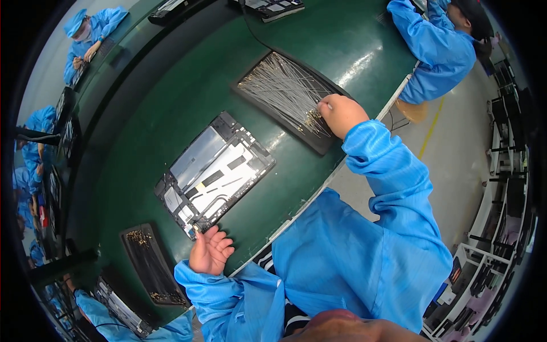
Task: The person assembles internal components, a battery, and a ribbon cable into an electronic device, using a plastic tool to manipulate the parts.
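Note:
An opened tablet-like device lies on the green bench, showing a silvery panel, white sheets, black strips and small circuit parts. At its near left corner is my left hand, palm up with fingers loosely curled and apart; its thumb touches or nearly touches that corner. My right hand reaches over a dark tray of thin grey cables with small gold-coloured ends. Thumb and forefinger are pinched together among the cables at the tray's right side. The fingers partly hide the cable end between them.
A second dark tray with thin black cables and gold ends sits at the lower left. Another open device lies beyond it. Co-workers in blue work at upper left, along the left and at upper right. The bench edge runs in front of me.

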Action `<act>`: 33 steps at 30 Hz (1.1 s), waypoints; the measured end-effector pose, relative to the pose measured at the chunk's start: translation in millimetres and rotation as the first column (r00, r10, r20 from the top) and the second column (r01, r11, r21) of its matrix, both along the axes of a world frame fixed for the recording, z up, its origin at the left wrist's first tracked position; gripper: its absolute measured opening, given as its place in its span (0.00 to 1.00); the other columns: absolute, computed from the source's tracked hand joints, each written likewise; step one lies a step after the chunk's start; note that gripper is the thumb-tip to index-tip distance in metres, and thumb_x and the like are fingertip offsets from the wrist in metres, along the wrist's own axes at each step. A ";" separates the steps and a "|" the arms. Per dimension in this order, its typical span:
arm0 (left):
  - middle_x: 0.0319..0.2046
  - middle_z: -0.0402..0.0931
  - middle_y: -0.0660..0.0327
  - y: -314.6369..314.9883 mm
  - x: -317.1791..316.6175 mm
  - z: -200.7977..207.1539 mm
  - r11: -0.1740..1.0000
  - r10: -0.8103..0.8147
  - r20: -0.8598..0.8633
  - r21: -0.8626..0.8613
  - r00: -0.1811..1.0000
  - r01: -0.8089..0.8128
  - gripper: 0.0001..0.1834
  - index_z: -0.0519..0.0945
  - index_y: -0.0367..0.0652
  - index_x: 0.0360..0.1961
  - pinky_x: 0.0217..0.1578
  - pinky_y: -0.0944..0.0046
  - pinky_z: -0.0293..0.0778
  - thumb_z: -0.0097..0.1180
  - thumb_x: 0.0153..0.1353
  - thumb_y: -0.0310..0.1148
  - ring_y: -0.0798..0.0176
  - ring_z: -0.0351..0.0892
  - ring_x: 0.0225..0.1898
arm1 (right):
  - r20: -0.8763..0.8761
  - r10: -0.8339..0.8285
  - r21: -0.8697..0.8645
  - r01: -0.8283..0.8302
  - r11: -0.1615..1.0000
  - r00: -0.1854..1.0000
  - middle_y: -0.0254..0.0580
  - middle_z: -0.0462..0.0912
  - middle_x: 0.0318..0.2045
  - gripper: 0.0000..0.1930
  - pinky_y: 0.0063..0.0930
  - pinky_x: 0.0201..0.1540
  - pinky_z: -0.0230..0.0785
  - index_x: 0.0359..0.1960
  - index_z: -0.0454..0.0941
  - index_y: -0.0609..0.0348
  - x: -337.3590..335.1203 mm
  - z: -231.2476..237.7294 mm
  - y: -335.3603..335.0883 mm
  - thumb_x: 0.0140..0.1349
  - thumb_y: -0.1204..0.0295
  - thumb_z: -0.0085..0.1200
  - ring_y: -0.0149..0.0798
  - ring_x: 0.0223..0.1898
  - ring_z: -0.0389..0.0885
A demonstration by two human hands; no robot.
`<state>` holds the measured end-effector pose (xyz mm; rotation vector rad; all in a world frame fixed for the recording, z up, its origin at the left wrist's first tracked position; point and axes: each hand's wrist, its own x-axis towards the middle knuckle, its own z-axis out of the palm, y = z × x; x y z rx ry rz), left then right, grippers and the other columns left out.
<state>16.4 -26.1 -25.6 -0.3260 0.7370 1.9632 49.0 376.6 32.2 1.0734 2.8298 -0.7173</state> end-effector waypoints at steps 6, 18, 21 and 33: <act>0.38 0.71 0.51 0.6 1.0 2.1 1.000 0.001 -0.051 -0.028 0.999 -0.002 0.25 0.66 0.37 0.44 0.35 0.55 0.71 0.29 0.59 0.47 0.53 0.72 0.37 | -0.054 0.160 0.320 -0.135 0.938 0.986 0.47 0.73 0.34 0.12 0.35 0.41 0.63 0.33 0.75 0.55 16.1 -23.3 -3.6 0.51 0.63 0.43 0.50 0.35 0.71; 0.37 0.71 0.51 3.5 0.1 3.4 1.000 0.018 -0.036 -0.022 0.999 -0.018 0.24 0.66 0.37 0.44 0.36 0.55 0.71 0.30 0.59 0.47 0.53 0.72 0.37 | -0.253 -0.056 -0.270 -0.015 0.963 0.966 0.49 0.76 0.26 0.16 0.34 0.36 0.64 0.30 0.73 0.62 29.8 16.2 -33.9 0.54 0.61 0.42 0.49 0.31 0.73; 0.36 0.71 0.52 4.8 1.7 8.2 0.994 0.027 -0.056 -0.105 0.998 -0.033 0.23 0.67 0.37 0.43 0.35 0.55 0.71 0.31 0.59 0.46 0.55 0.73 0.35 | -0.344 -0.189 -0.465 0.007 0.885 0.920 0.46 0.75 0.24 0.16 0.30 0.35 0.64 0.28 0.73 0.63 44.2 9.9 -51.3 0.53 0.60 0.44 0.42 0.29 0.74; 0.33 0.69 0.48 76.6 38.6 67.2 0.766 -0.562 -0.820 -0.466 -0.110 -0.442 0.19 0.70 0.37 0.39 0.34 0.60 0.68 0.56 0.42 0.23 0.48 0.71 0.35 | -0.383 0.536 -0.812 -0.551 0.193 0.752 0.39 0.75 0.23 0.19 0.23 0.31 0.64 0.26 0.73 0.61 21.7 14.7 -128.4 0.50 0.55 0.50 0.30 0.27 0.72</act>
